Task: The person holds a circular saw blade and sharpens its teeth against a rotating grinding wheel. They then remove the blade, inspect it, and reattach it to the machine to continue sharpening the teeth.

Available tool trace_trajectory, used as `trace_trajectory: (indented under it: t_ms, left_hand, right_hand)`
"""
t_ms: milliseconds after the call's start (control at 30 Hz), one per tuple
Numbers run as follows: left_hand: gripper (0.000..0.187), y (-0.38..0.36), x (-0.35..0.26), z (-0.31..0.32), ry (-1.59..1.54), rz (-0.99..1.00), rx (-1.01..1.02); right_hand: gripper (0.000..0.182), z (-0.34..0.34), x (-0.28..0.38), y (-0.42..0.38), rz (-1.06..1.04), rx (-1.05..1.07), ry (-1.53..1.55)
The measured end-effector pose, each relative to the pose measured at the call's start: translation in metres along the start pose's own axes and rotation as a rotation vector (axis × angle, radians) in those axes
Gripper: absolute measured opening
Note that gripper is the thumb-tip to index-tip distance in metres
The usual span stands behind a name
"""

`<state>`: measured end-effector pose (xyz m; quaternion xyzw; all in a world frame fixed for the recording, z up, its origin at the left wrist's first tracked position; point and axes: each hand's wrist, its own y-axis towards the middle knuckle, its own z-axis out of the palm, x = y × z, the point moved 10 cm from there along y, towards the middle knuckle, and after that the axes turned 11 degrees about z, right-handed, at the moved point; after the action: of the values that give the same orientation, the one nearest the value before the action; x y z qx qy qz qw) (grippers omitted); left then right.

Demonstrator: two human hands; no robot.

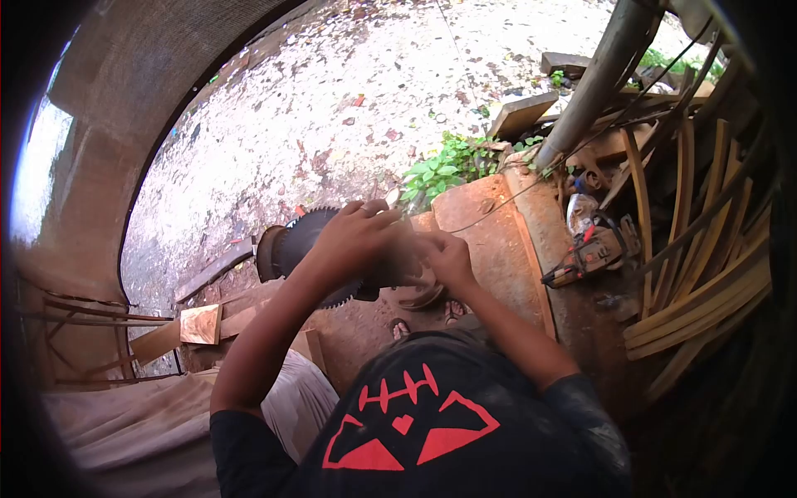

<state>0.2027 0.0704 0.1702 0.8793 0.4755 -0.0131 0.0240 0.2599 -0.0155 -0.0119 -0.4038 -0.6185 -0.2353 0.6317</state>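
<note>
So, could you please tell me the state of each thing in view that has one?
Round blade: toothed edge exposed
Left hand: over blade, grip unclear
Right hand: fingers curled, hold unclear
Power tool: set down, unheld
Wood strips: piled, unevenly slanted
Pale cloth: draped, creased
Sandals: worn
Plant: green, leafy

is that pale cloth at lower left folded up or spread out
Spread out: the pale cloth drapes wide, in long loose creases.

toothed disc (300, 238): dark | shirt (540, 448): black, red print (365, 456) | leaves (448, 162): green | cloth (158, 415): pale
</note>
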Motion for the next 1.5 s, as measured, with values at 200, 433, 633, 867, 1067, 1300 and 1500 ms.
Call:
trace_trajectory:
  t_ms: [200,433,633,867,1067,1300,1500]
  left_hand:
    - [0.041,-0.010,0.023,0.016,-0.151,-0.126,-0.031]
    - [0.081,0.034,0.020,0.081,-0.234,-0.152,0.293]
    - [0.093,0.037,0.027,0.092,-0.249,-0.207,0.288]
    - [0.104,0.033,0.032,0.076,-0.277,-0.214,0.231]
    - [0.103,0.034,0.029,0.073,-0.269,-0.194,0.246]
    - [0.100,0.033,0.025,0.071,-0.237,-0.175,0.205]
    - [0.100,0.033,0.023,0.082,-0.200,-0.172,0.175]
  right_hand:
    - [0.017,-0.002,-0.002,-0.001,0.015,-0.071,-0.062]
    - [0.017,-0.005,-0.007,0.001,-0.030,-0.034,-0.105]
    - [0.029,-0.003,-0.002,-0.004,0.033,-0.043,-0.048]
    - [0.026,-0.004,-0.013,-0.005,0.036,-0.087,0.101]
    - [0.024,-0.003,-0.003,-0.006,0.014,-0.066,0.165]
    - [0.020,-0.004,0.009,-0.013,-0.040,-0.146,0.118]
    - [0.021,-0.001,0.000,-0.009,0.009,-0.099,0.136]
